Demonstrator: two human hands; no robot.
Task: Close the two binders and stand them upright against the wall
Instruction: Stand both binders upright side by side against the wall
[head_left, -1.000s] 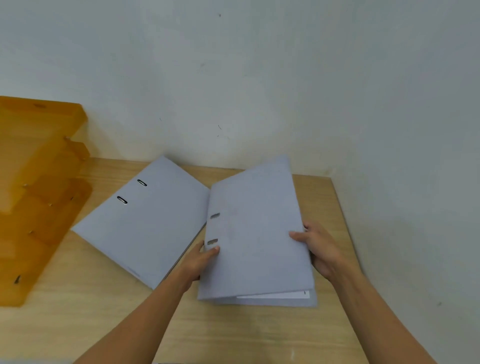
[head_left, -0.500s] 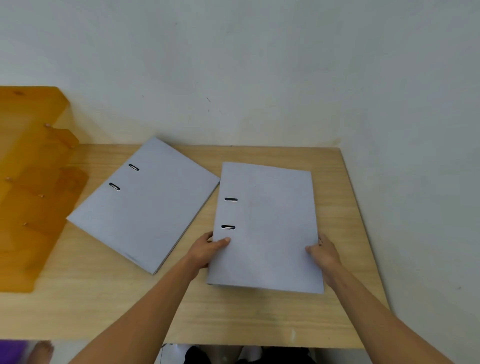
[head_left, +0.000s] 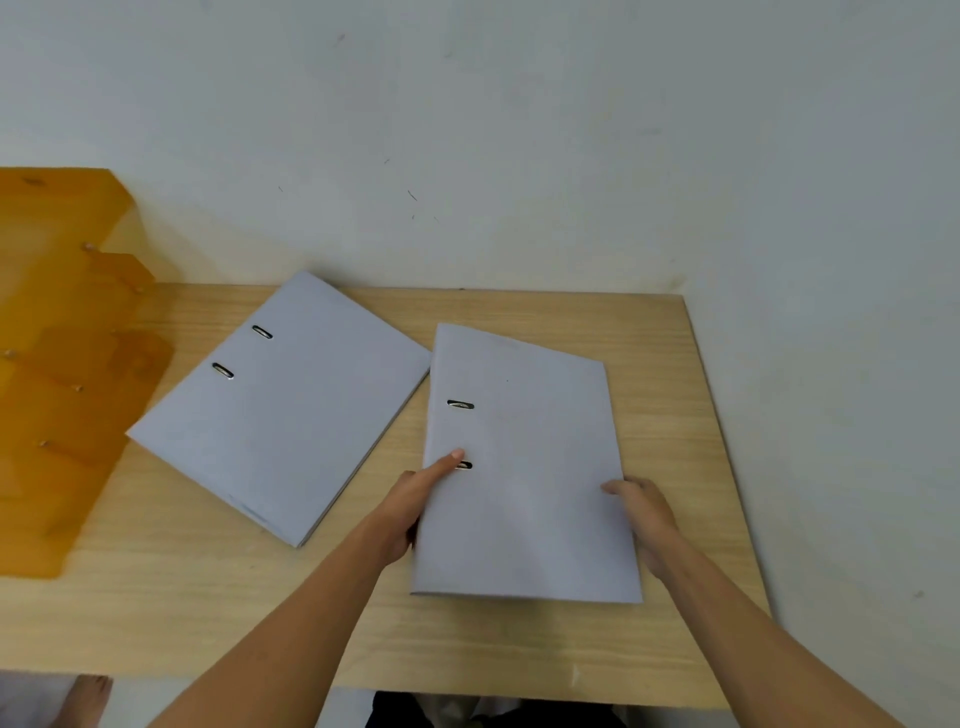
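Two pale grey binders lie closed on the wooden table (head_left: 493, 644). The left binder (head_left: 291, 410) rests flat and turned at an angle, untouched by either hand. The right binder (head_left: 524, 467) is held at both long sides: my left hand (head_left: 415, 499) grips its spine edge, thumb on the cover by the lower slot, and my right hand (head_left: 641, 512) clasps its open edge. Its far end looks slightly raised off the table. The white wall (head_left: 519, 156) runs along the table's far edge and down its right side.
An orange translucent tiered file tray (head_left: 62, 364) stands at the table's left end against the wall. The table's front edge runs across the bottom, with a bare foot (head_left: 88, 696) on the floor below at left.
The right binder's cover came down shut. Both hands then slid up its sides to grip it, and its far end tipped up and turned a little.
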